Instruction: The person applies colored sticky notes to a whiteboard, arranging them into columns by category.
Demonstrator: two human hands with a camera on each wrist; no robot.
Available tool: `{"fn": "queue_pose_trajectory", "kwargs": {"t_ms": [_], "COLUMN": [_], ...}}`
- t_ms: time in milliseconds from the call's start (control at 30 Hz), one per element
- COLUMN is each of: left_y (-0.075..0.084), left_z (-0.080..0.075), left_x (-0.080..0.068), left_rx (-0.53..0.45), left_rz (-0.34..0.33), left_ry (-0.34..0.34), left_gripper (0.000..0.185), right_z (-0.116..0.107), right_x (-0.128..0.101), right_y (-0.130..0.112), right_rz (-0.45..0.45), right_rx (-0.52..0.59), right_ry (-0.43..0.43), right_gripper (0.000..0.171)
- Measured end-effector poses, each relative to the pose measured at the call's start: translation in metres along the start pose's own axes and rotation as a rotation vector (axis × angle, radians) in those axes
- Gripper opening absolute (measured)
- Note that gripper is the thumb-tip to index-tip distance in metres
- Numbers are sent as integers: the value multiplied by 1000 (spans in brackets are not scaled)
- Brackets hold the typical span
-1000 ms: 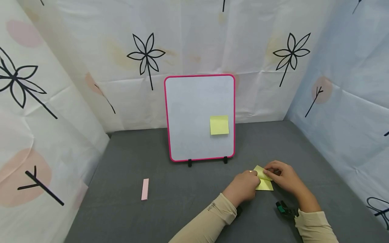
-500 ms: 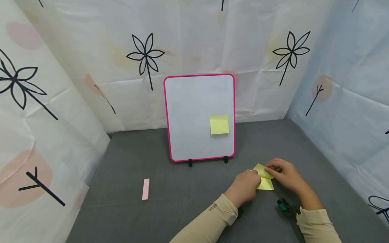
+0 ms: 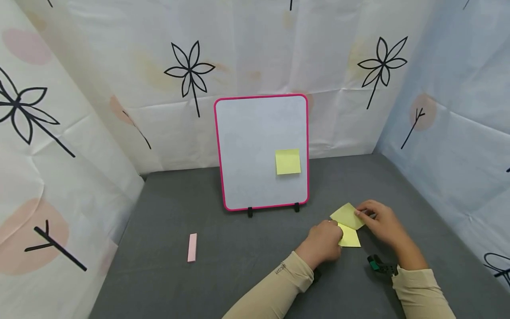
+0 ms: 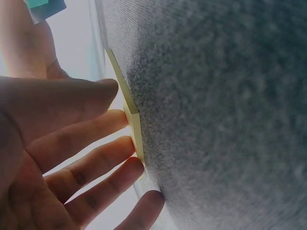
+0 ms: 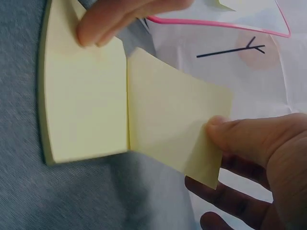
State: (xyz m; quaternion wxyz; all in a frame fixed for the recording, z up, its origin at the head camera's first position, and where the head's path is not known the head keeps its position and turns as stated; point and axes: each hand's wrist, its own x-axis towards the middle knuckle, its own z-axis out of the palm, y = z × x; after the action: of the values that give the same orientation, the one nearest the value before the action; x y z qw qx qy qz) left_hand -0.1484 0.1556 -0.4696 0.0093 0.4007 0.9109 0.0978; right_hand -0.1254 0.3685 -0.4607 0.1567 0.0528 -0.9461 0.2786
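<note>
A yellow sticky note pad (image 3: 350, 239) lies on the grey table at the front right. My left hand (image 3: 323, 241) holds it down at its left side, thumb and fingertips along the pad's edges in the left wrist view. Between thumb and fingers, my right hand (image 3: 383, 223) pinches the free edge of the top sticky note (image 3: 347, 215). That note (image 5: 175, 112) is lifted and folded back from the pad (image 5: 88, 105), still joined along one edge in the right wrist view.
A pink-framed whiteboard (image 3: 255, 128) stands on black feet behind the hands, with a yellow sticky note (image 3: 287, 162) on its lower right. A narrow pink strip (image 3: 192, 247) lies to the left on the grey table (image 3: 159, 283). Patterned cloth (image 3: 263, 53) surrounds the table.
My right hand has moved up and slightly right, peeling the top note further back so more of it stands open. The left hand stays on the pad.
</note>
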Motion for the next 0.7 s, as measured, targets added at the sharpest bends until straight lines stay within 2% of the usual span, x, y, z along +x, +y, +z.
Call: {"fn": "queue_pose_trajectory", "kwargs": {"t_ms": [67, 167, 300, 400, 533, 600, 700], "left_y": [0, -2, -3, -6, -15, -20, -28], "left_z": [1, 2, 1, -2, -5, -5, -5], "left_x": [0, 0, -1, -2, -3, -3, 0], "left_rx": [-5, -15, -23, -6, 0, -38, -145], "left_rz": [-4, 1, 19, 50, 127, 168, 214], "left_ry": [-2, -1, -7, -15, -39, -58, -86], "left_gripper": [23, 24, 18, 12, 8, 5, 20], "right_z": [-5, -14, -31, -39, -36, -32, -28], "right_x": [-1, 0, 4, 7, 12, 15, 19], "right_y": [0, 3, 6, 2, -6, -9, -17], "right_rz": [38, 93, 127, 117, 100, 90, 72], "right_rx": [-29, -76, -108, -110, -84, -72, -65], "right_ry": [41, 154, 273, 274, 252, 246, 247], "right_gripper": [9, 15, 20, 22, 20, 18, 14]}}
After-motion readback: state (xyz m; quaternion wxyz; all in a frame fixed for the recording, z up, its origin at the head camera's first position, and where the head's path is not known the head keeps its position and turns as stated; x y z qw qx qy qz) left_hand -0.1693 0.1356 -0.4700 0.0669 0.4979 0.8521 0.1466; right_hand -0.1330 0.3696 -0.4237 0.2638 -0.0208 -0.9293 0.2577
